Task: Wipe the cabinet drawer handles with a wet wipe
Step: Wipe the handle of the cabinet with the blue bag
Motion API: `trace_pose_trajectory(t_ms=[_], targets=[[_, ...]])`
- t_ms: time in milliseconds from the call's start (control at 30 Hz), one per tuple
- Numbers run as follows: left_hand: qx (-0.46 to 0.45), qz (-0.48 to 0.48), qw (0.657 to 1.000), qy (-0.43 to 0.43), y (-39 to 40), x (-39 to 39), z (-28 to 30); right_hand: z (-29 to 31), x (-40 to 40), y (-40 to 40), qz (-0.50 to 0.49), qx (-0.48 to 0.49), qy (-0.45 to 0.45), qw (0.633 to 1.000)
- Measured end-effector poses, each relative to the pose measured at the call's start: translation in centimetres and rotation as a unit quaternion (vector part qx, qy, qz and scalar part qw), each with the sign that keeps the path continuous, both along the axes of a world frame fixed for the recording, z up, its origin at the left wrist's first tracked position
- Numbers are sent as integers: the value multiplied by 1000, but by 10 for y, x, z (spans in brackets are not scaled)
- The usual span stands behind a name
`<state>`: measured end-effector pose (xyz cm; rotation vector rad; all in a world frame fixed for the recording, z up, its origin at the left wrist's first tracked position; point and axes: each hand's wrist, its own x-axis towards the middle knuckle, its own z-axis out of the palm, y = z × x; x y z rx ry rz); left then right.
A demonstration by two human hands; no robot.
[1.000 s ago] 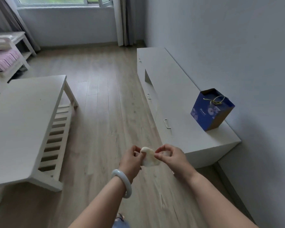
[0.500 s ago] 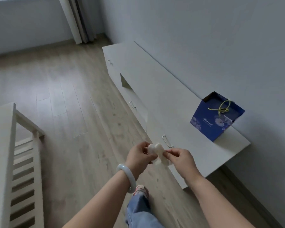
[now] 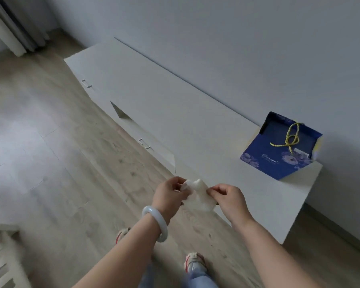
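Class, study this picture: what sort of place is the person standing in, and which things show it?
Probably a living room at home: a long low white cabinet against the wall, a wood-look floor, and a curtain in the corner.

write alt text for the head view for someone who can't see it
Both hands, left hand and right hand, pinch a white wipe between them above the wood floor. Ahead, a long white cabinet along the wall shows two handles, the nearer handle untouched, and carries a blue bag.

Both hands, left hand (image 3: 169, 196) and right hand (image 3: 230, 199), pinch a white wet wipe (image 3: 197, 196) above the floor (image 3: 60, 163), beside a white cabinet (image 3: 164, 104) carrying a blue bag (image 3: 279, 150).
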<state>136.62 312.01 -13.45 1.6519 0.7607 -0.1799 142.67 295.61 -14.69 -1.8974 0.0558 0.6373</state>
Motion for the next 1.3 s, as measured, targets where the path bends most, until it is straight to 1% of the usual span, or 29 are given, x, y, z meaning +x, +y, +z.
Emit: trace_pose_trajectory(t_ms=[167,300,433,567,667,767,867,933,967,1033,1133,1200,1233,1267,1300], targets=[[-27,-110,994,11,47,57,-33,-30,21,39,-115,-33,16,993],[-48,-214,975,32,80,94,-59,-51,19,76,-235,-5,47,971],[-52,-270,960,56,92,113,-86,-71,7,98,-353,77,98,927],[-54,-333,939,64,76,121,-118,-93,-3,94,-418,191,154,875],[-53,-373,925,55,53,126,-144,-120,-8,75,-455,208,159,851],[-45,-412,909,39,34,133,-173,-159,-11,56,-519,204,137,819],[62,-471,880,-13,21,146,-208,-204,-13,43,-579,176,110,789],[148,-514,841,-79,16,159,-236,-231,-13,40,-610,147,87,774],[193,-539,810,-124,13,167,-249,-241,-12,39,-623,127,73,768],[275,-603,724,-192,6,188,-270,-256,-7,38,-650,87,38,754],[384,-684,573,-239,-11,222,-294,-278,1,37,-681,17,-15,732],[432,-718,479,-262,-23,241,-308,-294,6,38,-696,-22,-51,716],[438,-732,444,-275,-27,248,-316,-304,8,39,-701,-34,-69,709],[439,-741,417,-290,-30,253,-323,-313,10,40,-703,-44,-84,705],[441,-744,398,-306,-30,256,-331,-323,11,40,-704,-53,-97,701]])
